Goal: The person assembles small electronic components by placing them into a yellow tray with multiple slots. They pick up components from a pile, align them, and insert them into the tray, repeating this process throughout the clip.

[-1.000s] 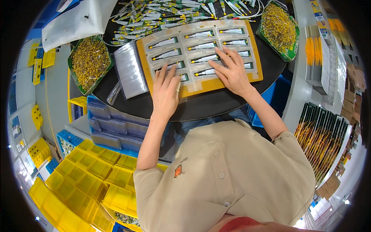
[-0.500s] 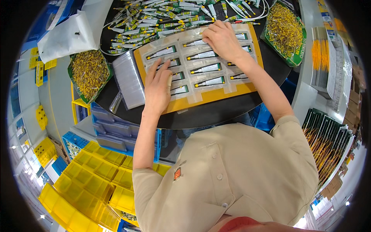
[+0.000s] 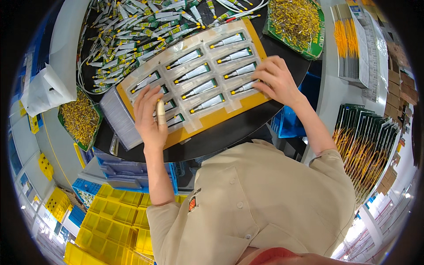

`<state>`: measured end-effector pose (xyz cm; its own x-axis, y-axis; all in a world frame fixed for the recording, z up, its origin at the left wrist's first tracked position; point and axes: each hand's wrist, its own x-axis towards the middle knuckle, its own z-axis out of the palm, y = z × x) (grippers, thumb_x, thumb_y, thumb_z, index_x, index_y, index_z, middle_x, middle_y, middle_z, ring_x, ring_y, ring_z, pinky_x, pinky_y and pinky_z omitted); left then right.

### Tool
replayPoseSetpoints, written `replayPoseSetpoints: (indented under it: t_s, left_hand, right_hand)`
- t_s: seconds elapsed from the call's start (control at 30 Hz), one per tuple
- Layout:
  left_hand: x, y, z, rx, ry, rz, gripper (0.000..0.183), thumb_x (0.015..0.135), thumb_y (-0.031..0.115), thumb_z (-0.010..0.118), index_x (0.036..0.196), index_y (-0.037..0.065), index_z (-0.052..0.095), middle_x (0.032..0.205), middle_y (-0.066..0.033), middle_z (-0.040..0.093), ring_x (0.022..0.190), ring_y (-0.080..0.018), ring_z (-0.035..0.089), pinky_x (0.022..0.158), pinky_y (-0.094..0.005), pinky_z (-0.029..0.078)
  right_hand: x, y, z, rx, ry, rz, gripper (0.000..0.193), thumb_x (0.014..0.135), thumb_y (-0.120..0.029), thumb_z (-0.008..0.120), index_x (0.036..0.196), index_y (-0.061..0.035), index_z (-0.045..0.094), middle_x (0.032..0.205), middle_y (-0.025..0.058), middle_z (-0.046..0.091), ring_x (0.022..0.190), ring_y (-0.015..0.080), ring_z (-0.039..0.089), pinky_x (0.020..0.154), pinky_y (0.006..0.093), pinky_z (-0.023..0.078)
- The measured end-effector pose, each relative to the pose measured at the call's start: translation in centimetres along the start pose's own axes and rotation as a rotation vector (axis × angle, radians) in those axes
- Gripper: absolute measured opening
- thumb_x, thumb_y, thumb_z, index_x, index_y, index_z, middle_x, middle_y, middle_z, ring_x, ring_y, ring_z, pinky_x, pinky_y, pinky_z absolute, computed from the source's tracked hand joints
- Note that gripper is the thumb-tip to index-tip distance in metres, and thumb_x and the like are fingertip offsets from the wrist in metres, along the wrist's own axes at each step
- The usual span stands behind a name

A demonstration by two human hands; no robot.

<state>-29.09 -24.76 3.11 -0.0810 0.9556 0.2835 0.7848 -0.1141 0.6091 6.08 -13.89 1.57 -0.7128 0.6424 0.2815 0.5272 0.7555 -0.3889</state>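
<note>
Clear plastic blister sheets (image 3: 201, 77) full of small silver tubes with yellow caps are sitting on an orange-yellow flat board (image 3: 216, 119), and that board lies across the middle of my round black worktop (image 3: 221, 137), right in front of me. The tubes lie in neat rows, one per pocket, all tilted the same way.

My left hand (image 3: 150, 115) is lying flat on the near-left corner of the sheets, fingers spread and pressing down on the plastic, not gripping anything. One finger has a pale tape wrap (image 3: 161, 112) round it. My right hand (image 3: 276, 79) is over at the right edge of the sheets, fingers curled down onto the last pockets there, fingertips touching the plastic. I honestly can't tell if it's pinching a tube or just pushing on the sheet. The two hands are well apart, one at each end of the board.

Just left of the board there's a stack of empty clear blister sheets (image 3: 117, 117), touching its edge. Behind the board, at the far side of the worktop, is a big loose heap of the same silver tubes (image 3: 132, 35). A green tray heaped with small yellow caps (image 3: 296, 22) sits at the far right, and another green tray of yellow bits (image 3: 79, 119) is off the left edge. Down by my left elbow are yellow compartment bins (image 3: 115, 221) and a blue crate (image 3: 128, 176). Off to my right, stacks of printed cards (image 3: 366, 145) lean in rows.
</note>
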Motion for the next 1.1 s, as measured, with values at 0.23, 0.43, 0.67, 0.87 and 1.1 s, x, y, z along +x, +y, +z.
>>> replayPoseSetpoints:
  t_s: [0.23, 0.43, 0.67, 0.87, 1.1]
  left_hand:
    - [0.1, -3.0, -5.2, 0.077, 0.281, -0.015, 0.02, 0.094, 0.004, 0.059, 0.112, 0.002, 0.068, 0.114, -0.0115, 0.071, 0.115, -0.0299, 0.063, 0.102, -0.041, 0.047]
    - [-0.4, -12.2, -14.5, 0.334, 0.702, -0.22, 0.026, 0.102, 0.021, 0.057, 0.113, 0.003, 0.073, 0.104, -0.0086, 0.075, 0.092, -0.0182, 0.069, 0.082, -0.0321, 0.054]
    - [0.9, -27.7, -25.0, 0.699, 0.401, -0.574, 0.04, 0.095, 0.04, 0.064, 0.122, 0.011, 0.071, 0.115, -0.0125, 0.073, 0.1, -0.0307, 0.069, 0.084, -0.0426, 0.053]
    - [-1.2, -24.8, -19.2, 0.731, 0.465, -0.25, 0.057, 0.089, 0.038, 0.071, 0.132, 0.001, 0.059, 0.127, -0.0261, 0.062, 0.116, -0.0448, 0.058, 0.102, -0.0503, 0.044]
    - [-9.5, -3.0, -5.0, 0.631, -0.079, -0.034, 0.054, 0.089, 0.031, 0.066, 0.142, 0.025, 0.056, 0.157, -0.0209, 0.033, 0.144, -0.0469, 0.028, 0.116, -0.0628, 0.018]
  right_hand:
    - [2.5, 1.1, 0.8, -0.247, 0.005, 0.101, 0.043, 0.087, -0.019, 0.071, 0.13, -0.0219, 0.067, 0.153, 0.0088, 0.043, 0.14, 0.0315, 0.037, 0.115, 0.0436, 0.033]
    - [-3.8, 12.0, -4.6, -0.454, 0.184, 0.186, 0.036, 0.085, -0.021, 0.074, 0.12, -0.0167, 0.071, 0.13, 0.0167, 0.061, 0.122, 0.0361, 0.056, 0.105, 0.0471, 0.044]
    - [-18.9, 34.2, -21.3, -0.788, -0.398, 1.372, 0.072, 0.096, -0.063, 0.042, 0.136, -0.0046, 0.058, 0.131, 0.0287, 0.06, 0.123, 0.0458, 0.056, 0.105, 0.0496, 0.044]
    - [-20.7, 34.3, -24.9, -0.531, -0.111, 1.282, 0.049, 0.095, -0.039, 0.054, 0.132, -0.0085, 0.062, 0.115, 0.0231, 0.069, 0.11, 0.0415, 0.065, 0.092, 0.0472, 0.051]
    - [-20.8, 31.2, -27.0, -0.854, 0.157, 1.161, 0.055, 0.086, -0.021, 0.053, 0.14, -0.0125, 0.057, 0.115, 0.0286, 0.067, 0.11, 0.0378, 0.067, 0.095, 0.0475, 0.051]
